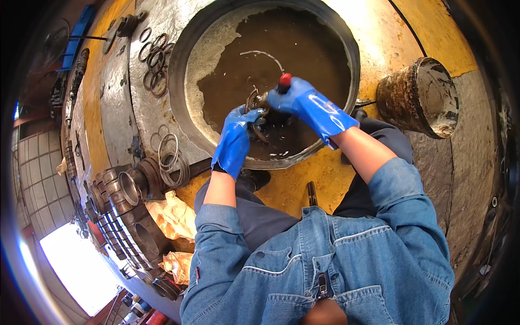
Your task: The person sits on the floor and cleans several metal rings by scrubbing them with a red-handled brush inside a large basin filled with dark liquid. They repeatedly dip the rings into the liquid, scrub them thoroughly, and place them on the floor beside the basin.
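Observation:
My left hand [237, 130], in a blue rubber glove, grips a brown metal ring [260, 135] over the near part of a large round basin [177, 89]. Close to that ring, my right hand [298, 96], gloved alike, is closed around a hand tool with a red-and-black handle [284, 82]. The tool's working end is partly hidden by the fingers and seems to meet the ring. Dark brown liquid [308, 44] fills the basin, with pale foam [203, 61] along its left side. A thin curved streak [264, 53] shows on the liquid beyond my hands.
Several dark rings [156, 61] lie left of the basin. Thin metal rings [178, 178] are stacked nearer me, beside metal cylindrical parts [134, 187] and crumpled brown paper [172, 215]. A grimy bucket [400, 97] lies tipped at the right. My knees flank the basin's near rim.

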`<action>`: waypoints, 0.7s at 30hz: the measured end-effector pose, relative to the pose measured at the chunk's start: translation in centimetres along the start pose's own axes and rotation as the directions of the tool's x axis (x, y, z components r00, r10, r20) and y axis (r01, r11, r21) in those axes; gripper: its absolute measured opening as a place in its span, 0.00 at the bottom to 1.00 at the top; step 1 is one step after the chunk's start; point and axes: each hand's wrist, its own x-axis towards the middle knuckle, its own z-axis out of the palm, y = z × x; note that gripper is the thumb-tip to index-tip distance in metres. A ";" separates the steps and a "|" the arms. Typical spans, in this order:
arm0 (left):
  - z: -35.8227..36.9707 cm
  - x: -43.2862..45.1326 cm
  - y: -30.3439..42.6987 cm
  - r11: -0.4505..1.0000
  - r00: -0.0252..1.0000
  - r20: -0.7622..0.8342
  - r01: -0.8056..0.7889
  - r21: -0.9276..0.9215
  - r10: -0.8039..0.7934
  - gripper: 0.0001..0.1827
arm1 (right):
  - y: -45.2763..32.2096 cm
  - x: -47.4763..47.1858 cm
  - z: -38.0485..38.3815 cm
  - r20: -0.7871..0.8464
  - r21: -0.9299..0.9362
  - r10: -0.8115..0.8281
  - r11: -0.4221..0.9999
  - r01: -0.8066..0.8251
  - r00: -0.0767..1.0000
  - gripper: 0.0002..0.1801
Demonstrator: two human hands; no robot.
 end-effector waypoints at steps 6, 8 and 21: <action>0.1 -1.3 -0.5 0.987 0.978 0.162 -0.118 -0.105 0.134 0.19 | -1.1 -2.0 0.8 0.066 0.482 -0.309 0.842 0.241 0.949 0.18; 0.5 -1.4 -0.7 0.989 0.993 0.078 -0.077 -0.124 0.087 0.20 | -0.3 -1.2 0.5 0.017 0.167 -0.278 0.948 0.272 0.960 0.17; 0.0 -2.0 0.6 0.990 0.989 0.040 -0.142 0.017 0.141 0.21 | -1.3 -1.6 1.5 -0.054 0.158 -0.480 0.862 0.482 0.876 0.12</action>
